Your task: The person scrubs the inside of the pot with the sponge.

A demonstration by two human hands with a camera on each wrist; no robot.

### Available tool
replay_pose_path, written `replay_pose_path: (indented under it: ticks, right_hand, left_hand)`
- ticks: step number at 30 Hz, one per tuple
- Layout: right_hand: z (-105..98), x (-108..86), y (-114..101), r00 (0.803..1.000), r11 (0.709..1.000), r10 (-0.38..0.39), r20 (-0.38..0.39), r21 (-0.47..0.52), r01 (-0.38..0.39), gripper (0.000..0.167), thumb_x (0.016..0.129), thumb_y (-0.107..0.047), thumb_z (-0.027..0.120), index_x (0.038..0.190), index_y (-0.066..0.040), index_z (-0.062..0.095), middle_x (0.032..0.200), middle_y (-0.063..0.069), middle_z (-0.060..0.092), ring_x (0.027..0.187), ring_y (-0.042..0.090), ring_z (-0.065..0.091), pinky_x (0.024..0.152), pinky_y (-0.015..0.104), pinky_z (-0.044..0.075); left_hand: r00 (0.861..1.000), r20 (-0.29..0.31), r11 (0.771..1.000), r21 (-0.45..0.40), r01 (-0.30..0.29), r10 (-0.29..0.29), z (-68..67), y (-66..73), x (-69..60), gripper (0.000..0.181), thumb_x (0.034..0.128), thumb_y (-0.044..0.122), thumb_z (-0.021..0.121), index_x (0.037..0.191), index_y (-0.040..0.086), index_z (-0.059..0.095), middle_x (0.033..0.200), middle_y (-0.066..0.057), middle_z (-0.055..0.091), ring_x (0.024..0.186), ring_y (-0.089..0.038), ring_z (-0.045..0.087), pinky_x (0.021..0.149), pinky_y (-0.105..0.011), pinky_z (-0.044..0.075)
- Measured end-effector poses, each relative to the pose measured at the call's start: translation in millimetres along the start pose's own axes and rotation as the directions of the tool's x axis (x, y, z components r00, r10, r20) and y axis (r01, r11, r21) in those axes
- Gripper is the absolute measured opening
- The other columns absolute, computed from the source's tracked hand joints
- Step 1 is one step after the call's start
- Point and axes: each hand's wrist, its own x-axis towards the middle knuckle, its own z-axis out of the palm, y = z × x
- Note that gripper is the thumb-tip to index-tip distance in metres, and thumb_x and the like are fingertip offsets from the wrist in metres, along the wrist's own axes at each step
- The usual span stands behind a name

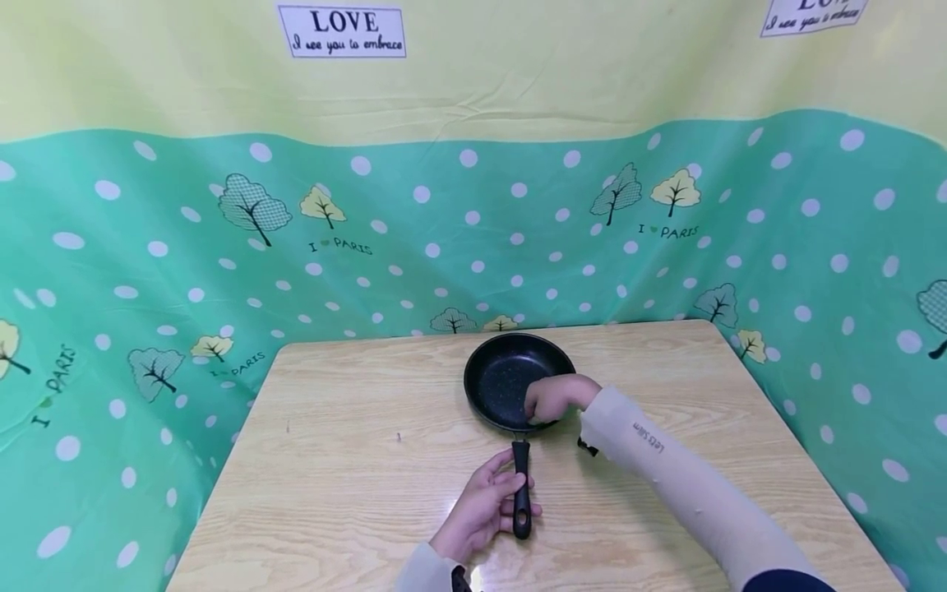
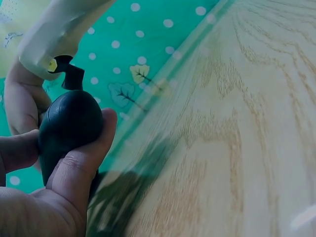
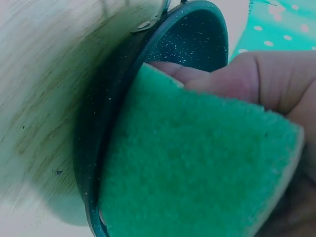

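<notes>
Here, pan (image 1: pixel 503 374) beyond left hand (image 1: pixel 482 503) gripping its handle (image 1: pixel 521 460), right hand (image 1: pixel 553 398) inside, pinching green sponge (image 3: pixel 197 153)

Pale wooden table (image 1: pixel 355 477) — behind it, dotted green-and-yellow cloth (image 1: pixel 473 164).

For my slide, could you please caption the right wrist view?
A right hand holds a green sponge at the mouth of a speckled dark pan.

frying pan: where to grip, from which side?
The handle, around its middle, probably from the left: it's a slim bar jutting from the frying pan toward the person. The right sleeve crowds the other side. The left hand holds it that way.
</notes>
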Motion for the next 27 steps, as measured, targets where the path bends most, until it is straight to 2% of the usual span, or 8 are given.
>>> replay_pose_path:
  ticks: [3, 9, 14, 18, 21, 22, 25, 27]
  right_hand:
    - [-2.4, 0.6, 2.7, 0.999, 0.998, -0.047, 0.019, 0.047, 0.046, 0.021, 0.104, -0.014, 0.064, 0.115, -0.008, 0.081, 0.124, 0.005, 0.073, 0.115, 0.018, 0.065, 0.106, 0.044, 0.053]
    - [-5.3, 2.3, 5.6, 0.987, 0.982, -0.157, 0.03, 0.11, 0.153, 0.029, 0.099, -0.005, 0.058, 0.117, -0.007, 0.081, 0.121, 0.002, 0.073, 0.104, 0.011, 0.06, 0.099, 0.034, 0.054]
    - [-2.8, 5.7, 7.1, 0.986, 0.959, -0.161, 0.032, 0.24, 0.148, 0.051, 0.086, 0.007, 0.05, 0.128, -0.004, 0.076, 0.131, 0.002, 0.071, 0.114, 0.013, 0.057, 0.096, 0.026, 0.048]
    - [-1.1, 8.5, 7.8, 0.988, 0.935, -0.149, 0.035, 0.329, 0.129, 0.055, 0.083, 0.009, 0.05, 0.131, -0.005, 0.074, 0.131, 0.002, 0.07, 0.112, 0.019, 0.056, 0.085, 0.026, 0.045]
    - [0.2, 10.4, 8.6, 0.986, 0.919, -0.162, 0.025, 0.368, 0.142, 0.056, 0.083, 0.009, 0.051, 0.132, -0.004, 0.073, 0.131, 0.002, 0.069, 0.109, 0.018, 0.055, 0.082, 0.024, 0.043]
    - [0.8, 11.2, 8.7, 0.986, 0.911, -0.168, 0.018, 0.385, 0.148, 0.056, 0.082, 0.009, 0.052, 0.133, -0.004, 0.073, 0.132, 0.003, 0.069, 0.107, 0.016, 0.055, 0.081, 0.023, 0.043]
    - [3.3, 15.5, 9.6, 0.983, 0.878, -0.183, 0.001, 0.45, 0.163, 0.056, 0.084, 0.008, 0.053, 0.135, -0.006, 0.071, 0.13, 0.003, 0.069, 0.078, 0.011, 0.05, 0.067, 0.023, 0.04]
    - [4.8, 18.9, 9.9, 0.981, 0.851, -0.193, -0.016, 0.495, 0.176, 0.055, 0.086, 0.008, 0.054, 0.136, -0.005, 0.071, 0.131, 0.004, 0.069, 0.075, 0.01, 0.049, 0.066, 0.022, 0.041]
  left_hand:
    - [1.0, -0.002, 1.0, 0.026, 0.007, -0.007, -1.3, 1.4, 0.5, 0.063, 0.1074, 0.013, 0.06, 0.164, 0.007, 0.031, 0.117, -0.014, 0.07, 0.083, -0.028, 0.078, 0.063, -0.037, 0.063]
    - [1.0, -0.005, 0.998, 0.058, 0.021, -0.021, -2.9, 4.2, 0.5, 0.063, 0.108, 0.014, 0.059, 0.164, 0.007, 0.032, 0.119, -0.016, 0.07, 0.084, -0.027, 0.078, 0.062, -0.036, 0.063]
    - [1.0, -0.001, 0.998, 0.057, 0.022, -0.022, -2.9, 3.9, 0.2, 0.063, 0.1083, 0.014, 0.059, 0.165, 0.007, 0.031, 0.118, -0.015, 0.07, 0.083, -0.026, 0.078, 0.063, -0.037, 0.063]
    - [1.0, 0.01, 0.998, 0.06, 0.02, -0.02, -3.1, 3.7, -0.2, 0.064, 0.1082, 0.015, 0.059, 0.166, 0.007, 0.03, 0.118, -0.014, 0.07, 0.083, -0.026, 0.078, 0.063, -0.037, 0.063]
    - [1.0, 0.017, 0.998, 0.059, 0.023, -0.024, -3.7, 3.8, -0.6, 0.065, 0.108, 0.014, 0.059, 0.166, 0.008, 0.03, 0.119, -0.014, 0.07, 0.082, -0.025, 0.078, 0.062, -0.037, 0.063]
    - [0.999, 0.018, 0.998, 0.058, 0.025, -0.026, -3.9, 4.0, -0.6, 0.066, 0.108, 0.014, 0.059, 0.166, 0.008, 0.03, 0.119, -0.014, 0.07, 0.082, -0.025, 0.078, 0.062, -0.037, 0.063]
    - [0.999, 0.022, 0.998, 0.058, 0.03, -0.031, -4.0, 4.3, -0.7, 0.066, 0.1081, 0.014, 0.059, 0.166, 0.009, 0.029, 0.119, -0.013, 0.07, 0.082, -0.025, 0.078, 0.063, -0.037, 0.064]
    - [0.999, 0.023, 0.998, 0.061, 0.031, -0.032, -3.6, 4.5, -1.0, 0.066, 0.1082, 0.015, 0.059, 0.166, 0.009, 0.029, 0.119, -0.013, 0.07, 0.083, -0.025, 0.078, 0.063, -0.037, 0.064]
